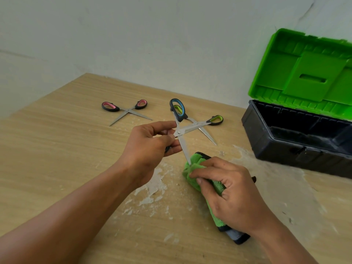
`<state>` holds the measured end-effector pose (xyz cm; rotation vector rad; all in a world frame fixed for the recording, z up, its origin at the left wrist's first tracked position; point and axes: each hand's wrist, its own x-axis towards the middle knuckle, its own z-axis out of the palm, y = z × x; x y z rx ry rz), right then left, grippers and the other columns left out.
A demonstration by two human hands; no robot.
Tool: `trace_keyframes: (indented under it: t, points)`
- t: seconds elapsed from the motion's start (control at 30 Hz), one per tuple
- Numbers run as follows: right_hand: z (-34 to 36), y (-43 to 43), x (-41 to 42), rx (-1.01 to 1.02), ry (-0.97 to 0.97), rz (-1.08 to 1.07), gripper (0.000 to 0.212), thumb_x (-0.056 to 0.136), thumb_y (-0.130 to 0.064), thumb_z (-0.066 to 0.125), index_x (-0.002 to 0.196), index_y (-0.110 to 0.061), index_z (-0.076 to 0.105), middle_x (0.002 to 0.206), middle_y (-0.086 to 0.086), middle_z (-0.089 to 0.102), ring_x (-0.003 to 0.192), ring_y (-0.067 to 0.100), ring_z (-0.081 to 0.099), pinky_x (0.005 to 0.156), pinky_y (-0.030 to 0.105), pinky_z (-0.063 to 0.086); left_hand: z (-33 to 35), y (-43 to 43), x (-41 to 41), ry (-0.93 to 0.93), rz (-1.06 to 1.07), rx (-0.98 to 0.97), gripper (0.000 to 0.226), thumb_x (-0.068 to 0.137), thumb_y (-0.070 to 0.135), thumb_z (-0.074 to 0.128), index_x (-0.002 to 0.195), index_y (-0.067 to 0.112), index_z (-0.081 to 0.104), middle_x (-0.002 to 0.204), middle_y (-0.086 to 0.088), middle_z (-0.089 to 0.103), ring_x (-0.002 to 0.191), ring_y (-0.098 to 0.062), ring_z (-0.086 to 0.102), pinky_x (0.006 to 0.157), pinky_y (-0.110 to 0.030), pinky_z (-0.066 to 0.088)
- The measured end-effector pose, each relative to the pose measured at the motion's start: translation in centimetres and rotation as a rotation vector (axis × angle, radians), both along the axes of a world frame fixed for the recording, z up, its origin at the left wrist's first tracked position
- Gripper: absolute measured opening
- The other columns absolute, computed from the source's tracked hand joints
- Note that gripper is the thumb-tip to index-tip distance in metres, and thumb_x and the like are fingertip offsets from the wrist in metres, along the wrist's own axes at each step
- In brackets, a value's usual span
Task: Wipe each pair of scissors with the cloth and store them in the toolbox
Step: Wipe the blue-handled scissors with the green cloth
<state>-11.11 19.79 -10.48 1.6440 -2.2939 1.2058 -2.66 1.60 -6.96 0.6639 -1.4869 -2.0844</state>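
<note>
My left hand (pixel 150 147) pinches the blue-handled scissors (pixel 180 119) near their pivot, blades spread apart, one blade pointing down. My right hand (pixel 228 191) grips a folded green cloth (pixel 192 164) with a dark edge, wrapped around that lower blade's tip. Green-handled scissors (pixel 214 121) lie spread on the table just behind the held pair. Pink-handled scissors (pixel 123 109) lie spread further left. The toolbox (pixel 285 141) stands at the right, black body, green lid raised.
The wooden table (pixel 66 149) has pale scuffed patches around my hands and in front of the toolbox. A white wall runs along the table's far edge.
</note>
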Motion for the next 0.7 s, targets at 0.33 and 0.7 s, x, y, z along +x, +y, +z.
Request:
trace_keyframes:
  t: [0.33, 0.7]
  points:
    - [1.0, 0.9, -0.9, -0.083, 0.015, -0.214, 0.015, 0.086, -0.012, 0.078, 0.077, -0.015, 0.067, 0.081, -0.006, 0.066, 0.076, 0.010, 0.064, 0.062, 0.017, 0.052, 0.0, 0.1, 0.1, -0.002, -0.028, 0.013, 0.032, 0.092, -0.013, 0.054, 0.114, 0.005, 0.068, 0.095, -0.011, 0.059, 0.068, -0.014, 0.072, 0.069, -0.024, 0.060]
    - [1.1, 1.1, -1.1, -0.008, -0.168, -0.328, 0.024, 0.085, -0.023, 0.080, 0.109, -0.024, 0.075, 0.109, -0.019, 0.069, 0.105, -0.008, 0.061, 0.083, 0.000, 0.043, -0.3, 2.1, -0.1, -0.004, -0.139, 0.030, 0.035, 0.092, -0.013, 0.053, 0.115, 0.008, 0.068, 0.084, -0.011, 0.059, 0.069, -0.015, 0.072, 0.070, -0.025, 0.062]
